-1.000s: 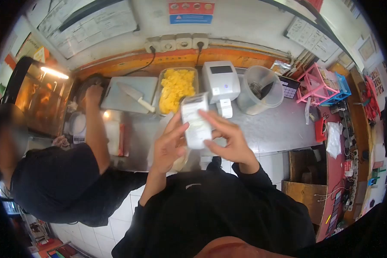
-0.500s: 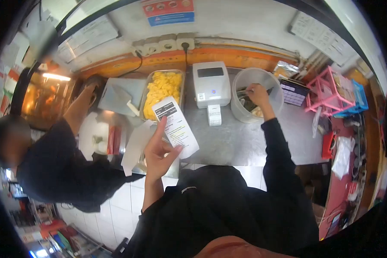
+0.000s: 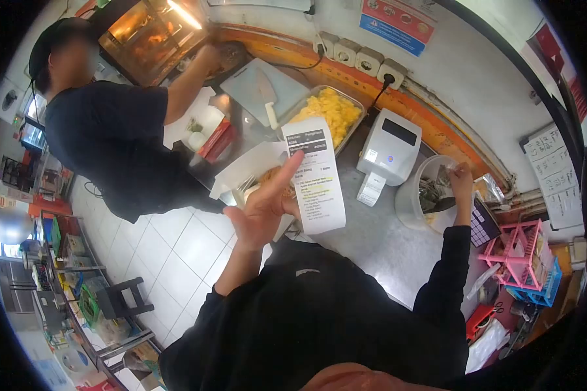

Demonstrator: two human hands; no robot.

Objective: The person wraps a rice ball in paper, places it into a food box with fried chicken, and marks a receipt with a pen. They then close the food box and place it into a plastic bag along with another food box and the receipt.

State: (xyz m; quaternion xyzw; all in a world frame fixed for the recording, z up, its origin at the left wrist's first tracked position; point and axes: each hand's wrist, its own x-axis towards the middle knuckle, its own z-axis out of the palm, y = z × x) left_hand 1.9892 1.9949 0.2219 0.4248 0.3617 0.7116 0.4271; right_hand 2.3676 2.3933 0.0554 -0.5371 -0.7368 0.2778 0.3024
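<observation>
Head view: left hand [image 3: 265, 207], fingers half spread, holding receipt [image 3: 318, 189] above table [image 3: 359, 241], near the front edge; right hand [image 3: 462, 181], fingers bent, at tub [image 3: 408, 201] rim, grip cannot be told; table surface showing between printer [image 3: 389, 151], tub and front edge.

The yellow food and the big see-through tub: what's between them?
In the head view, a white printer stands between the yellow food and the tub, a paper slip at its front.

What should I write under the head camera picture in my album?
Left hand holding a printed slip, right hand at a plastic tub.
</observation>
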